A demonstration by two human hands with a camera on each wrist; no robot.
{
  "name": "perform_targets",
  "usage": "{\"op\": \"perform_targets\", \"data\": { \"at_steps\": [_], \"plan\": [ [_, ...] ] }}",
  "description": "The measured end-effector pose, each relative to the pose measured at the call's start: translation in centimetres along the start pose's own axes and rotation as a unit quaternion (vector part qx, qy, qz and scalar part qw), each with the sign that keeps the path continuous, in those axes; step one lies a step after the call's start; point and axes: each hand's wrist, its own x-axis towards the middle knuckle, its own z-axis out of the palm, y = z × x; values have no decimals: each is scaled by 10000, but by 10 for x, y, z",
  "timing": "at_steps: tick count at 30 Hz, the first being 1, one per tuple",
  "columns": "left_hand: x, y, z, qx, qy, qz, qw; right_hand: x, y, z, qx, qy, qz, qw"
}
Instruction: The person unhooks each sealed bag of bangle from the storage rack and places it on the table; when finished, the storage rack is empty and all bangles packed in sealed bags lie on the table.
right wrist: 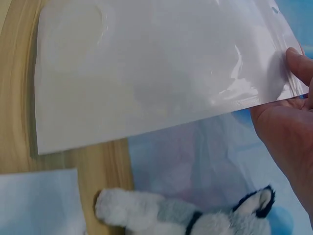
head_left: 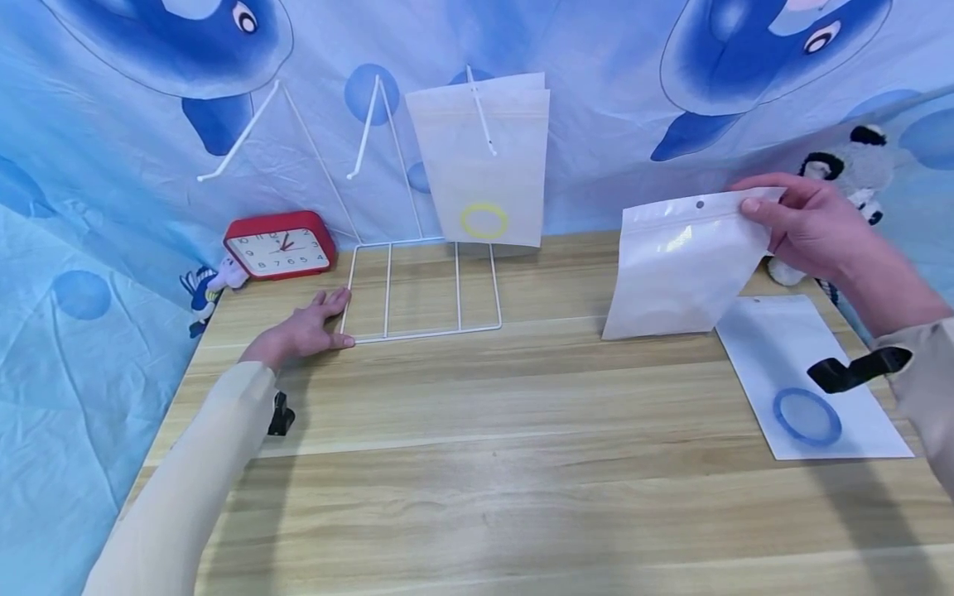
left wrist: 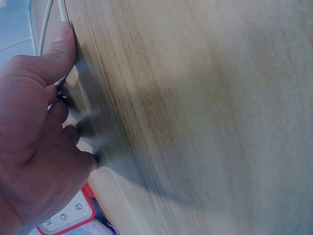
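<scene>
Right of the wire rack (head_left: 425, 334), the right hand (head_left: 823, 223) pinches a tilted white pouch (head_left: 684, 269); the left hand (head_left: 304, 328), fingers loose, touches the rack.

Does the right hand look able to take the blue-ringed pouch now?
Probably not: the right hand already holds another white pouch, though the blue-ringed pouch lies close by, with nothing seen on it.

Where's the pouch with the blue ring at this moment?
In the head view, the blue-ringed pouch lies flat on the table at the right, lower and further right than the white pouch in the right hand.
</scene>
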Motion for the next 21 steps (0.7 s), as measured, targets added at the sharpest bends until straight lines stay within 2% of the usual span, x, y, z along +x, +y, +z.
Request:
{"op": "perform_targets", "data": {
  "at_steps": [2,4,8,11,15,21],
  "plan": [
    [0,0,0,5,-8,-18,10000,4,1,-4,-114,137,126,9998],
    [0,0,0,-10,-13,-37,10000,9,2,-7,-471,384,254,9978],
    [0,-1,0,-41,-23,-29,10000,22,3,-5,-1457,871,420,9846],
    [0,-1,1,-38,-22,-23,10000,36,3,1,-1726,1044,496,9782],
    [-1,-1,1,-18,9,-48,10000,54,3,7,-1513,1036,604,9812],
    [1,-1,1,-27,10,-115,9999,72,11,6,-1319,852,487,9864]
  ]
}}
